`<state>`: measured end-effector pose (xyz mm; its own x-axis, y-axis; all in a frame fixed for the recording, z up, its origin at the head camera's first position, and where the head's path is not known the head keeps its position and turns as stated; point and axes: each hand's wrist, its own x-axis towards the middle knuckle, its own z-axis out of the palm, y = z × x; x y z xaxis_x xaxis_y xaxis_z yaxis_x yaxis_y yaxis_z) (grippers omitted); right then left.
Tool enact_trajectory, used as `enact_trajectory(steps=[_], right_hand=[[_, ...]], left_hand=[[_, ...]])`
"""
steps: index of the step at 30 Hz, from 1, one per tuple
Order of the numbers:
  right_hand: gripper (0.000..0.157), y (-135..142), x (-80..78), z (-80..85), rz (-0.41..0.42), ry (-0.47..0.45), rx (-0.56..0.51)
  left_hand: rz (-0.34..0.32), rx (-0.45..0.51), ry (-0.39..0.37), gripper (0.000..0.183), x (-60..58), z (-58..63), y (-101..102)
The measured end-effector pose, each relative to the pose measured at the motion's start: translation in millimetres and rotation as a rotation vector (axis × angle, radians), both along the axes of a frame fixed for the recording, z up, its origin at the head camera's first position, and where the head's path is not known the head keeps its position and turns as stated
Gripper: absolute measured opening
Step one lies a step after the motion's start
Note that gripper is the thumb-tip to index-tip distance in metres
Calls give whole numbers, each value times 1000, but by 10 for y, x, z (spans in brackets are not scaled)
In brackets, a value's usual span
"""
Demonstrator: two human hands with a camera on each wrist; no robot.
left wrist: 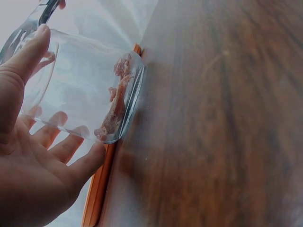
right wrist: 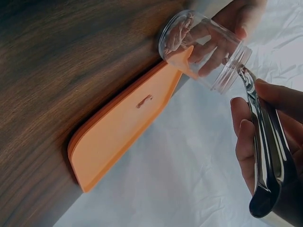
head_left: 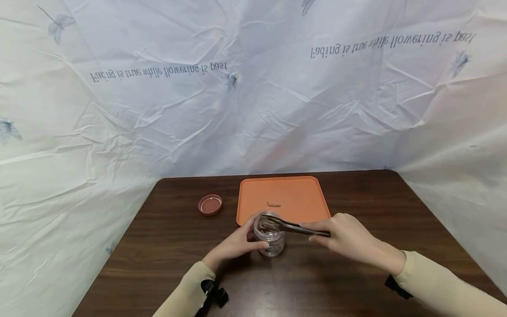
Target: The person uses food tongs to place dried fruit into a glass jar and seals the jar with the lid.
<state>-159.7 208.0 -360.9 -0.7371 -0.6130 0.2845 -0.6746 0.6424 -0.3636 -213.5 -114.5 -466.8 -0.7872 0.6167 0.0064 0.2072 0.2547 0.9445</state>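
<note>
My left hand (head_left: 237, 242) grips a clear jar (head_left: 274, 246) round its side, the thumb near the mouth. Reddish-brown dried pieces, like meat strips (left wrist: 113, 109), lie along the jar's bottom in the left wrist view. Metal tongs (head_left: 295, 227) are pinched in my right hand (head_left: 350, 240), to the right of the jar. Their tips reach the jar's open mouth, where another reddish piece (left wrist: 45, 62) shows beside them in the left wrist view. One small strip (head_left: 273, 204) lies on the orange tray (head_left: 285, 189) behind the jar.
A reddish-brown round lid (head_left: 210, 205) lies on the dark wood table (head_left: 174, 229), left of the tray. Wrinkled white sheeting (head_left: 253, 110) with printed words hangs behind the table and along both sides. Black straps with small devices sit on both wrists.
</note>
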Motion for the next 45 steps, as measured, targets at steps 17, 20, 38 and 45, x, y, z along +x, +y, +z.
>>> enact_trajectory(steps=[17,20,38,45], right_hand=[[35,-8,3,8,-5,-30,0],[35,-7,1,5,-7,-19,3],[37,-1,-12,-3,-46,-21,1],[44,22,-77,-2,-99,19,-46]], left_hand=[[-2,-9,11,87,-10,2,2],[-2,-10,15,87,-12,0,3],[24,-23,27,90,-12,-18,9],[33,-37,5,94,-2,-1,11]])
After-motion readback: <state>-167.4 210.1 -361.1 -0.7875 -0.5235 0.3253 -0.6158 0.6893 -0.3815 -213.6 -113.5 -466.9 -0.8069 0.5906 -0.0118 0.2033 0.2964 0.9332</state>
